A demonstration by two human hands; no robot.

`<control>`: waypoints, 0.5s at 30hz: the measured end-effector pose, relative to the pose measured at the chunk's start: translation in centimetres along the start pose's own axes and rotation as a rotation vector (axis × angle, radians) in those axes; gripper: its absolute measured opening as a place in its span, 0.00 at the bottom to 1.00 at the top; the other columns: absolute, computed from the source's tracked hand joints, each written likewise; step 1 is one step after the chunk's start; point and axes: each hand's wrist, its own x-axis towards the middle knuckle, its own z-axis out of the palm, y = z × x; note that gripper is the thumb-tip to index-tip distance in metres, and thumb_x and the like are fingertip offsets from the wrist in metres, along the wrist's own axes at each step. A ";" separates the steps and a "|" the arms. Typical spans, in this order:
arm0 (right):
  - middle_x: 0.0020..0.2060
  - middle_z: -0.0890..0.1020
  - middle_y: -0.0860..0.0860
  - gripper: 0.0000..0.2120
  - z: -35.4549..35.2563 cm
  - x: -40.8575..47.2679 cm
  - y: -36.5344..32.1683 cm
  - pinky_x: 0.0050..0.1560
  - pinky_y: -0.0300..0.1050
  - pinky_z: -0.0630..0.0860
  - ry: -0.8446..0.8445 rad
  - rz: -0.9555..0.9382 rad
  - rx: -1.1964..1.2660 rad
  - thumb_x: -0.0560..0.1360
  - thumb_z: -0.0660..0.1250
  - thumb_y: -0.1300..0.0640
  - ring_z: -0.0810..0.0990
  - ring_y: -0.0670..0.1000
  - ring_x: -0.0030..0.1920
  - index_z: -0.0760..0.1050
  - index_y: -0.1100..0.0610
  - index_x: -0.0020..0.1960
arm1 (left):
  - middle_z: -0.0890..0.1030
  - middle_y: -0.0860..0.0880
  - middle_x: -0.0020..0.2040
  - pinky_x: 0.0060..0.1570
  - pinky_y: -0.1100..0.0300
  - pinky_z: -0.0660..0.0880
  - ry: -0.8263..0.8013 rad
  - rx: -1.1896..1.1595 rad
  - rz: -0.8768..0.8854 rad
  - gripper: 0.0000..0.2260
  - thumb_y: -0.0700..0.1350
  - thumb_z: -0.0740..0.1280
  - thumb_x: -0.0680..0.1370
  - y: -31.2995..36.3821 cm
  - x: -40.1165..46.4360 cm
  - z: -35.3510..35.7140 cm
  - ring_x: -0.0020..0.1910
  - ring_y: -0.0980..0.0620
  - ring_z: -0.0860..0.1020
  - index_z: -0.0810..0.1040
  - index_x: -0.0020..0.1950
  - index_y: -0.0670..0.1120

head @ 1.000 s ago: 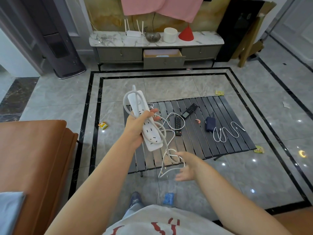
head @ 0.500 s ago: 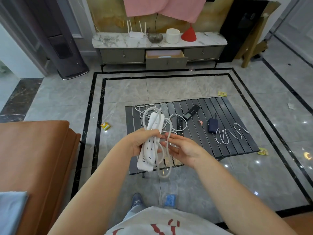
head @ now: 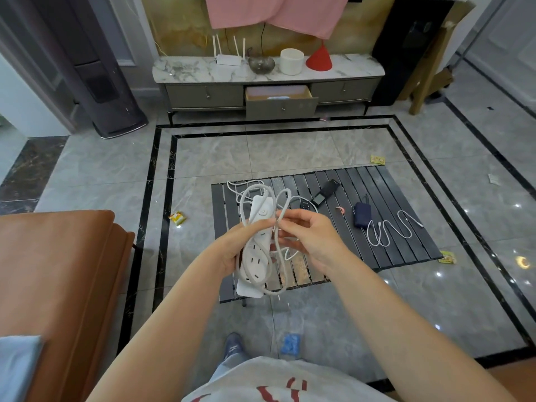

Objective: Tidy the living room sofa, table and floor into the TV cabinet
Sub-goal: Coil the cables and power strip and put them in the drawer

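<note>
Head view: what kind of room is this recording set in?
Most likely a home living room: a brown sofa on the left, a low slatted table on the tiled floor, and a marble-topped TV cabinet with a router on it against the far wall.

Even, bright indoor light; ceiling lamps glint off the glossy floor [head: 478,285] at four o'clock; wide-angle edges bow, slightly soft.
</note>
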 end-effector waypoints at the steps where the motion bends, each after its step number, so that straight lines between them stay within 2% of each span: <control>1: 0.44 0.83 0.59 0.08 0.0 -0.1 -0.2 0.37 0.41 0.83 0.009 -0.012 -0.046 0.74 0.71 0.69 0.83 0.53 0.38 0.81 0.63 0.53 | 0.85 0.40 0.54 0.55 0.43 0.80 -0.021 0.024 0.019 0.25 0.56 0.79 0.67 0.0 0.0 0.0 0.52 0.42 0.83 0.82 0.60 0.48; 4: 0.44 0.86 0.59 0.08 -0.2 0.2 -0.4 0.41 0.50 0.84 0.027 -0.032 -0.187 0.71 0.75 0.67 0.86 0.60 0.40 0.81 0.62 0.50 | 0.83 0.41 0.59 0.62 0.41 0.76 -0.110 0.106 0.072 0.24 0.51 0.79 0.68 0.1 0.1 -0.1 0.60 0.40 0.81 0.81 0.63 0.49; 6: 0.43 0.86 0.58 0.07 -0.5 0.4 -0.8 0.46 0.53 0.84 -0.025 -0.044 -0.225 0.73 0.74 0.63 0.86 0.60 0.43 0.82 0.61 0.51 | 0.83 0.38 0.57 0.61 0.41 0.77 -0.109 0.091 0.062 0.23 0.46 0.79 0.68 0.2 0.2 -0.4 0.58 0.38 0.81 0.81 0.61 0.46; 9: 0.42 0.86 0.56 0.06 -0.8 0.1 -1.7 0.42 0.44 0.83 -0.129 -0.106 -0.276 0.77 0.70 0.62 0.86 0.52 0.41 0.84 0.61 0.52 | 0.84 0.39 0.51 0.56 0.44 0.80 -0.093 0.116 0.065 0.19 0.40 0.78 0.70 0.3 0.1 -0.6 0.48 0.42 0.83 0.81 0.59 0.42; 10: 0.40 0.85 0.54 0.05 -1.0 0.0 -2.0 0.40 0.41 0.81 -0.104 -0.200 -0.426 0.76 0.71 0.60 0.85 0.49 0.38 0.85 0.58 0.50 | 0.84 0.39 0.50 0.52 0.46 0.81 -0.087 0.146 0.063 0.18 0.38 0.77 0.70 0.4 0.1 -0.6 0.46 0.43 0.84 0.80 0.59 0.41; 12: 0.36 0.81 0.48 0.04 -1.7 0.4 -2.4 0.38 0.41 0.76 0.075 -0.447 -0.756 0.73 0.73 0.55 0.79 0.45 0.35 0.86 0.51 0.42 | 0.85 0.41 0.48 0.44 0.50 0.82 -0.060 0.179 0.054 0.15 0.34 0.74 0.72 0.4 -0.2 -0.6 0.43 0.45 0.84 0.78 0.57 0.40; 14: 0.34 0.80 0.46 0.05 -2.4 1.3 -2.6 0.40 0.42 0.73 0.258 -0.540 -0.724 0.72 0.71 0.55 0.77 0.44 0.36 0.84 0.50 0.38 | 0.86 0.43 0.49 0.40 0.53 0.82 -0.048 0.141 0.040 0.15 0.33 0.71 0.73 0.5 -0.5 -0.5 0.42 0.46 0.84 0.75 0.58 0.41; 15: 0.37 0.81 0.46 0.06 -2.7 1.9 -2.5 0.42 0.41 0.73 0.294 -0.529 -0.673 0.74 0.69 0.57 0.78 0.44 0.38 0.84 0.50 0.40 | 0.86 0.43 0.50 0.41 0.53 0.82 -0.045 0.109 0.034 0.15 0.32 0.70 0.74 0.6 -0.7 -0.4 0.42 0.46 0.84 0.75 0.59 0.41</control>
